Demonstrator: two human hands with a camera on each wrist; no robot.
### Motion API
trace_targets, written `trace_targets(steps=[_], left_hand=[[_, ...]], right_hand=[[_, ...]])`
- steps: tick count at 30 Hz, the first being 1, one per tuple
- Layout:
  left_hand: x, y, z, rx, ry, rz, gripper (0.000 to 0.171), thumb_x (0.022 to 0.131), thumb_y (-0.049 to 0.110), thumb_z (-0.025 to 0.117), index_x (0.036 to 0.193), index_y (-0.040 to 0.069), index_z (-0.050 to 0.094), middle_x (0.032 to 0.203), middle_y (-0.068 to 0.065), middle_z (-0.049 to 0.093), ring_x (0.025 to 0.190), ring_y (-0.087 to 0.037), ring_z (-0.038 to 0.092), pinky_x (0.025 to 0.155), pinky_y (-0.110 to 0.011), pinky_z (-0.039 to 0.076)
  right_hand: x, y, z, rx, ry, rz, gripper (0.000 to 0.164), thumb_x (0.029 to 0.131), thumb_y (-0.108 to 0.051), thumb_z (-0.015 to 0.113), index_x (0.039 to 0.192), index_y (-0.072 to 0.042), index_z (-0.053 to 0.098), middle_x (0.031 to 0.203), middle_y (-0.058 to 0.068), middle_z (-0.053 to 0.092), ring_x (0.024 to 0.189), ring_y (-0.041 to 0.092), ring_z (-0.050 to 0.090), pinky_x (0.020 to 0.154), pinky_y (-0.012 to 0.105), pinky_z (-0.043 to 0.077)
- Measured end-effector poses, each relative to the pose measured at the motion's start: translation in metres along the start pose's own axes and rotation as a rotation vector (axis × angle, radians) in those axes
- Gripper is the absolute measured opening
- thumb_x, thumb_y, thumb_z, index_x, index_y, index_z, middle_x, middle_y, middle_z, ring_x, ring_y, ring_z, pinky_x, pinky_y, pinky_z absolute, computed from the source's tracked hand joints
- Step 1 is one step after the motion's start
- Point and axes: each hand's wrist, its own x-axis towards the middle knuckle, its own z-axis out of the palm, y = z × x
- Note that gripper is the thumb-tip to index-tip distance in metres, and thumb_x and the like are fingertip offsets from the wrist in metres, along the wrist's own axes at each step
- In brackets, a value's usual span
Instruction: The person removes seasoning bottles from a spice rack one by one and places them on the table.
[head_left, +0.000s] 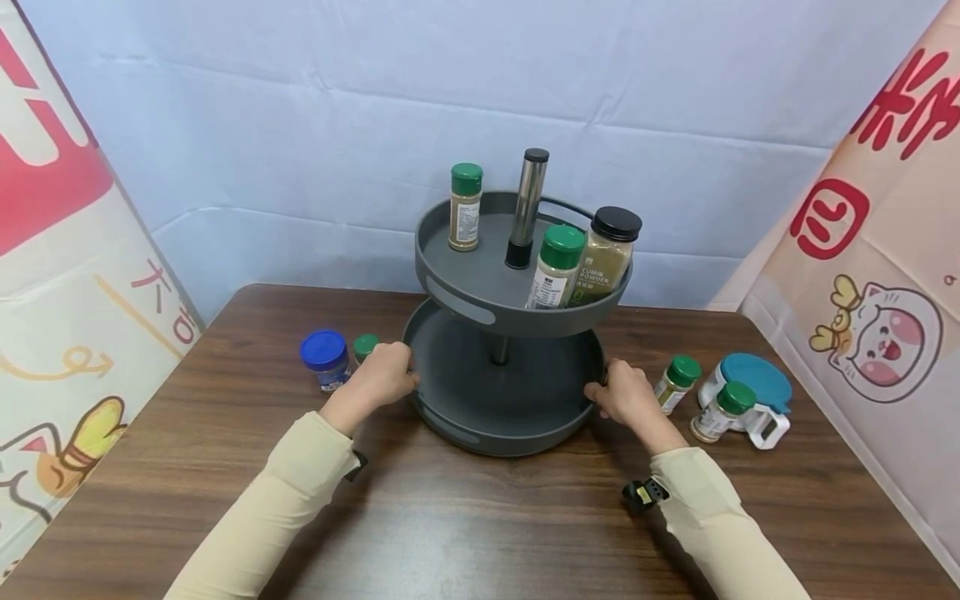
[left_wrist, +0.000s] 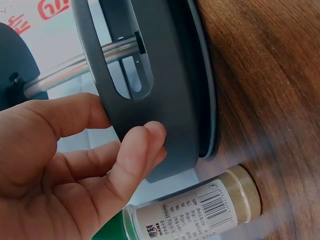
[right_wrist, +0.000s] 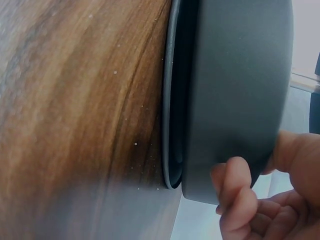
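Note:
A dark grey two-tier lazy Susan [head_left: 498, 446] stands on the table, its round trays joined by a metal post. My left hand [head_left: 384, 379] pinches the lower tray's rim on the left side, fingers on both sides of the wall [left_wrist: 172, 100]. At the right side of that same tray, my right hand [head_left: 624, 393] holds the rim, with fingertips [right_wrist: 239, 172] against the outer wall. On the upper tray are a green-capped spice jar [head_left: 465, 212], another green-capped jar [head_left: 551, 279] and a black-lidded cumin powder jar [head_left: 603, 258].
Left of the stand are a blue-lidded jar [head_left: 327, 362] and a green-capped jar [left_wrist: 195, 210], partly hidden by my left hand in the head view. To the right stand two green-capped jars [head_left: 675, 387] [head_left: 716, 417] and a teal-lidded white container [head_left: 757, 383]. A cloth backdrop hangs behind.

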Motion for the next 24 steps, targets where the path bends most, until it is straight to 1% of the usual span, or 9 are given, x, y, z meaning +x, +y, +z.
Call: trace_targets(steps=[2, 5, 8, 9, 11, 14, 16, 19, 24], left_hand=[[0.001, -0.001, 0.001, -0.001, -0.004, -0.004, 0.034, 0.078, 0.009, 0.060, 0.054, 0.014, 0.036, 0.051, 0.004, 0.027, 0.045, -0.010, 0.025, 0.042, -0.025, 0.024], [0.002, -0.002, 0.002, -0.002, -0.006, -0.006, 0.034, 0.078, 0.009, 0.060, 0.054, 0.014, 0.035, 0.051, 0.004, 0.026, 0.045, -0.010, 0.024, 0.042, -0.025, 0.023], [0.003, -0.001, 0.002, -0.006, -0.008, -0.002, 0.034, 0.077, 0.008, 0.060, 0.054, 0.014, 0.035, 0.051, 0.004, 0.026, 0.045, -0.010, 0.024, 0.041, -0.024, 0.022], [0.003, -0.001, 0.002, -0.005, -0.009, 0.000, 0.034, 0.077, 0.008, 0.060, 0.054, 0.014, 0.035, 0.051, 0.005, 0.026, 0.045, -0.009, 0.024, 0.041, -0.024, 0.022], [0.003, -0.001, 0.002, -0.003, -0.016, 0.006, 0.037, 0.078, 0.008, 0.060, 0.052, 0.015, 0.033, 0.050, 0.005, 0.024, 0.044, -0.009, 0.022, 0.041, -0.024, 0.021], [0.004, -0.001, 0.001, -0.005, -0.029, 0.005, 0.043, 0.080, 0.009, 0.061, 0.050, 0.015, 0.030, 0.048, 0.005, 0.021, 0.043, -0.009, 0.019, 0.041, -0.024, 0.020], [0.004, -0.001, 0.000, -0.003, -0.034, 0.005, 0.045, 0.080, 0.010, 0.061, 0.049, 0.016, 0.028, 0.048, 0.005, 0.020, 0.042, -0.008, 0.018, 0.041, -0.023, 0.020], [0.004, 0.000, -0.001, -0.003, -0.035, -0.004, 0.045, 0.080, 0.010, 0.061, 0.049, 0.016, 0.028, 0.048, 0.005, 0.020, 0.043, -0.009, 0.018, 0.042, -0.024, 0.020], [0.004, 0.000, -0.001, 0.008, -0.041, -0.013, 0.038, 0.080, 0.012, 0.062, 0.052, 0.014, 0.035, 0.049, 0.004, 0.025, 0.044, -0.009, 0.024, 0.043, -0.025, 0.023]], right_hand=[[0.000, 0.000, -0.001, 0.000, -0.005, -0.002, 0.039, 0.085, -0.018, 0.053, 0.110, 0.012, 0.049, 0.056, 0.008, 0.059, 0.048, 0.016, 0.055, 0.054, 0.038, 0.048], [-0.001, -0.002, -0.004, 0.001, -0.032, -0.009, 0.030, 0.086, -0.018, 0.053, 0.100, 0.008, 0.052, 0.055, 0.008, 0.059, 0.049, 0.018, 0.056, 0.053, 0.037, 0.047], [-0.002, -0.003, -0.010, -0.016, -0.089, -0.018, 0.024, 0.088, -0.018, 0.051, 0.094, 0.005, 0.053, 0.055, 0.008, 0.059, 0.051, 0.020, 0.056, 0.053, 0.036, 0.046], [-0.002, -0.004, -0.013, -0.027, -0.115, -0.021, 0.025, 0.089, -0.019, 0.050, 0.095, 0.006, 0.053, 0.056, 0.009, 0.059, 0.053, 0.021, 0.057, 0.053, 0.036, 0.046], [-0.002, -0.006, -0.019, -0.047, -0.175, -0.025, 0.030, 0.090, -0.020, 0.050, 0.101, 0.007, 0.052, 0.061, 0.011, 0.060, 0.057, 0.023, 0.058, 0.056, 0.037, 0.047], [-0.002, -0.009, -0.028, -0.102, -0.240, -0.043, 0.042, 0.090, -0.025, 0.053, 0.112, 0.010, 0.050, 0.080, 0.016, 0.063, 0.068, 0.025, 0.059, 0.062, 0.040, 0.049], [-0.002, -0.011, -0.033, -0.133, -0.261, -0.056, 0.049, 0.088, -0.028, 0.056, 0.117, 0.011, 0.048, 0.091, 0.019, 0.061, 0.076, 0.026, 0.058, 0.064, 0.042, 0.049], [-0.003, -0.014, -0.038, -0.168, -0.257, -0.072, 0.055, 0.086, -0.029, 0.059, 0.122, 0.011, 0.046, 0.101, 0.021, 0.059, 0.084, 0.028, 0.056, 0.067, 0.043, 0.048], [-0.005, -0.018, -0.043, -0.162, -0.256, -0.076, 0.062, 0.084, -0.028, 0.062, 0.127, 0.012, 0.041, 0.113, 0.029, 0.055, 0.096, 0.037, 0.054, 0.074, 0.048, 0.049]])
